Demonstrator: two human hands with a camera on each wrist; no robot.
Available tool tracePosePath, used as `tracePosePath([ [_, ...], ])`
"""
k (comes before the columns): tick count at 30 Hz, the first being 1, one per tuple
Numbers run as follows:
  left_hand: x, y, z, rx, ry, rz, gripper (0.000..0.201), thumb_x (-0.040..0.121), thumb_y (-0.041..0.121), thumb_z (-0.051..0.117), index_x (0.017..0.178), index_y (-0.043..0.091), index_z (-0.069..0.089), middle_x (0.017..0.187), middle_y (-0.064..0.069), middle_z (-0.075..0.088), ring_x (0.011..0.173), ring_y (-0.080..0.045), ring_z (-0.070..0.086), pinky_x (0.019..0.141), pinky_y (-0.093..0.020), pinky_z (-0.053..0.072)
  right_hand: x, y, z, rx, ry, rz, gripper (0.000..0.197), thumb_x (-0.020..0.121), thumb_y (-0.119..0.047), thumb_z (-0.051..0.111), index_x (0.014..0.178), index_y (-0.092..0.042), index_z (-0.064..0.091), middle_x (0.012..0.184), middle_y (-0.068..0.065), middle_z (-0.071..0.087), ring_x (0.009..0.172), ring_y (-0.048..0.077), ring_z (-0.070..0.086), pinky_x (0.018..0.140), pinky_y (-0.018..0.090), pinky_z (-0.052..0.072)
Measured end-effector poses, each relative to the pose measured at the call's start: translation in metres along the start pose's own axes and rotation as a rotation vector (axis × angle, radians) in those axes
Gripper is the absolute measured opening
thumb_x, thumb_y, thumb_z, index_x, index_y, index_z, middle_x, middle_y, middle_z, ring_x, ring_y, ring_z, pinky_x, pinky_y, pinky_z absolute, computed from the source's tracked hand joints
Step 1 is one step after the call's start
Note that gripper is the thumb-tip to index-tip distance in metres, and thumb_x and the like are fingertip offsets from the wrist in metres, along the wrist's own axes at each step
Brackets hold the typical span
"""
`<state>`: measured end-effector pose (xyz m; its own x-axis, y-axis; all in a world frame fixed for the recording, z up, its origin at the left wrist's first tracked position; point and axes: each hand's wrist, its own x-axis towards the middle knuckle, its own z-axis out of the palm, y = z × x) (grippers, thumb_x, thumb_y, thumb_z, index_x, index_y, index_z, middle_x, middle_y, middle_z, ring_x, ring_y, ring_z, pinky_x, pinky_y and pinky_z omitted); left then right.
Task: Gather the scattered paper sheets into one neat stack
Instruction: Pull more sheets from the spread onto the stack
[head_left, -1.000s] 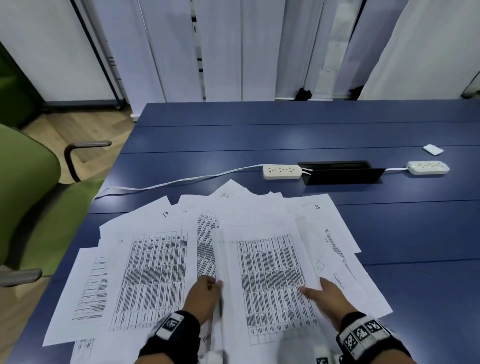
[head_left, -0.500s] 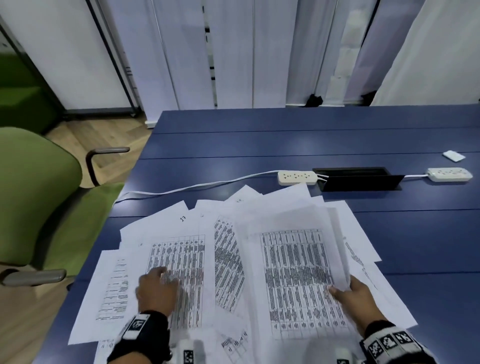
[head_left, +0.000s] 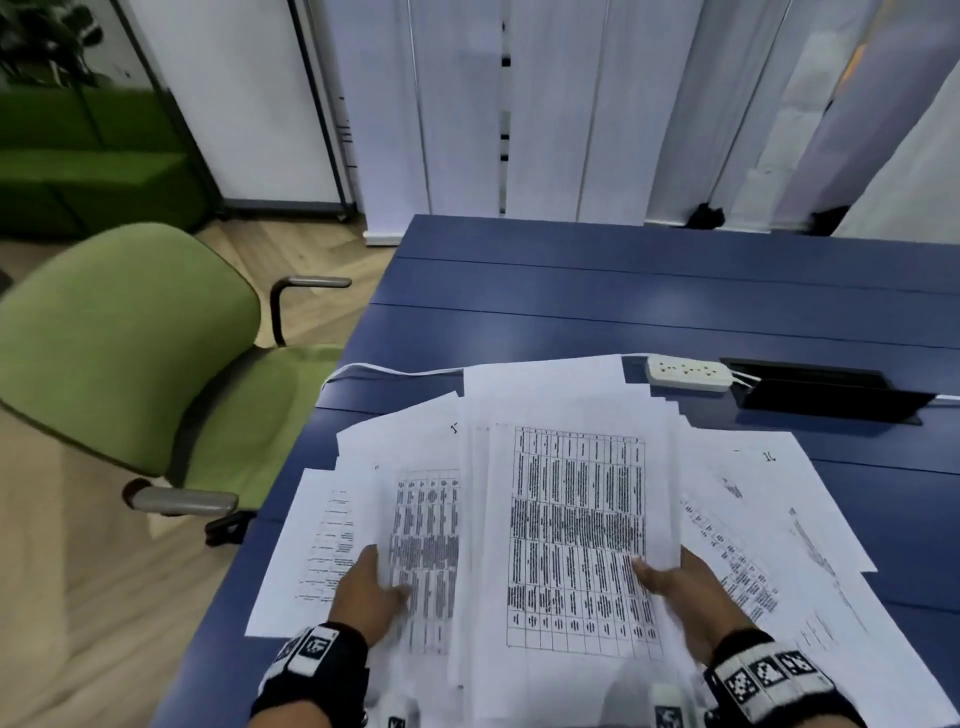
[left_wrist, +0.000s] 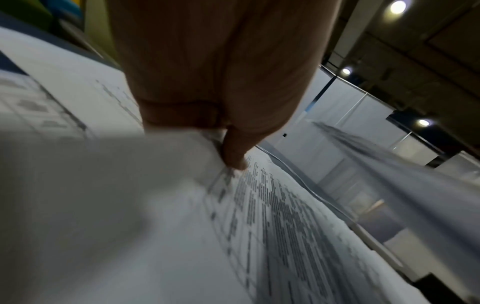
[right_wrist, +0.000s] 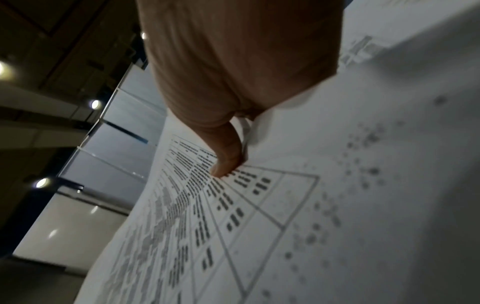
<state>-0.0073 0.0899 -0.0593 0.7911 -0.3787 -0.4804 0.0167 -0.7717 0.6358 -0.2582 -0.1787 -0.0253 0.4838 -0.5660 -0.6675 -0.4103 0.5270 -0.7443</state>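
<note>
Printed sheets (head_left: 576, 525) overlapping, loosely fanned

Thin matt white paper sheets (head_left: 576, 525), printed with black tables, are spread at the near edge of the smooth, matt blue surface (head_left: 649, 317). A white plastic power strip (head_left: 687, 372) is seen. The chair (head_left: 130, 338) is upholstered in green cloth.

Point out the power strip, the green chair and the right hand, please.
power strip (head_left: 687, 372), head view, top face with the sockets.
green chair (head_left: 119, 338), head view, middle of the backrest.
right hand (head_left: 685, 597), head view, back of the hand gripping the sheets.
</note>
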Motion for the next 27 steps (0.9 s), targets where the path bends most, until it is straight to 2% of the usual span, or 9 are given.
tracePosePath([
  [4,-0.012,0.015,0.009,-0.162,-0.143,0.019,0.037,0.096,0.04,0.046,0.109,0.008,0.057,0.115,-0.01,0.063,0.117,-0.029,0.056,0.095,-0.03,0.041,0.0,0.01,0.046,-0.171,-0.019,-0.013,0.051,0.086,-0.011,0.065,0.132,-0.003,0.046,0.122,0.013,0.06,0.118,0.033,0.052,0.111,0.049,0.033],
  [7,-0.014,0.017,0.012,-0.281,-0.255,-0.031,0.062,0.095,0.053,0.044,0.135,0.006,0.044,0.135,-0.001,0.048,0.133,-0.023,0.042,0.111,-0.033,0.031,0.003,0.024,0.08,-0.646,0.137,-0.178,0.028,0.083,-0.027,0.069,0.103,-0.011,0.059,0.105,0.015,0.059,0.095,0.03,0.06,0.09,0.044,0.054],
  [10,-0.011,0.01,0.019,-0.206,-0.274,0.05,0.111,0.069,0.074,0.061,0.148,0.005,0.024,0.153,-0.008,0.035,0.14,-0.024,0.034,0.116,-0.04,0.028,0.002,0.031,0.1,-0.941,0.218,-0.284,0.051,0.08,-0.04,0.069,0.121,-0.013,0.055,0.133,0.012,0.039,0.126,0.032,0.037,0.107,0.037,0.037],
  [13,-0.008,0.004,0.027,-0.238,-0.196,0.068,0.087,0.081,0.036,0.074,0.146,0.003,0.027,0.15,-0.009,0.039,0.137,-0.027,0.038,0.112,-0.033,0.032,-0.004,0.028,0.106,-1.022,0.246,-0.285,0.061,0.082,-0.046,0.065,0.134,-0.019,0.046,0.146,0.008,0.027,0.135,0.03,0.024,0.109,0.033,0.028],
  [15,-0.01,0.004,0.027,-0.288,-0.142,0.107,0.06,0.082,0.022,0.074,0.132,0.009,0.043,0.13,-0.007,0.059,0.12,-0.026,0.056,0.099,-0.031,0.044,-0.003,0.023,0.104,-0.871,0.175,-0.287,0.053,0.083,-0.045,0.065,0.127,-0.02,0.05,0.134,0.009,0.036,0.128,0.029,0.038,0.106,0.034,0.036],
  [18,-0.007,0.003,0.025,-0.289,-0.126,0.129,0.051,0.086,0.012,0.067,0.132,0.014,0.043,0.125,-0.006,0.06,0.113,-0.025,0.059,0.094,-0.029,0.046,-0.004,0.016,0.098,-0.555,0.062,-0.22,0.06,0.077,-0.066,0.057,0.12,-0.025,0.051,0.12,0.004,0.052,0.11,0.022,0.054,0.098,0.037,0.045],
  [22,-0.001,0.006,0.016,-0.447,-0.109,0.085,0.054,0.093,-0.002,0.055,0.139,0.016,0.033,0.127,0.0,0.046,0.073,0.002,0.06,0.054,-0.004,0.045,0.015,0.008,0.072,-0.599,0.631,-0.104,0.076,0.076,-0.06,0.064,0.131,-0.012,0.046,0.133,0.016,0.044,0.126,0.035,0.039,0.102,0.048,0.039],
  [25,0.007,-0.004,0.009,-0.515,-0.051,0.034,0.065,0.091,0.001,0.059,0.145,0.016,0.028,0.145,-0.009,0.041,0.121,-0.026,0.052,0.095,-0.033,0.049,0.024,-0.003,0.07,-0.712,0.638,0.072,0.102,0.063,-0.062,0.076,0.132,0.001,0.037,0.132,0.02,0.042,0.126,0.035,0.041,0.1,0.044,0.041],
  [27,0.008,-0.006,0.002,-0.561,-0.02,0.016,0.061,0.089,0.002,0.062,0.141,0.017,0.033,0.143,-0.021,0.045,0.128,-0.04,0.046,0.105,-0.054,0.039,0.03,-0.004,0.079,-0.762,0.571,0.088,0.107,0.055,-0.06,0.081,0.131,0.001,0.036,0.132,0.018,0.045,0.125,0.033,0.044,0.099,0.04,0.043],
])
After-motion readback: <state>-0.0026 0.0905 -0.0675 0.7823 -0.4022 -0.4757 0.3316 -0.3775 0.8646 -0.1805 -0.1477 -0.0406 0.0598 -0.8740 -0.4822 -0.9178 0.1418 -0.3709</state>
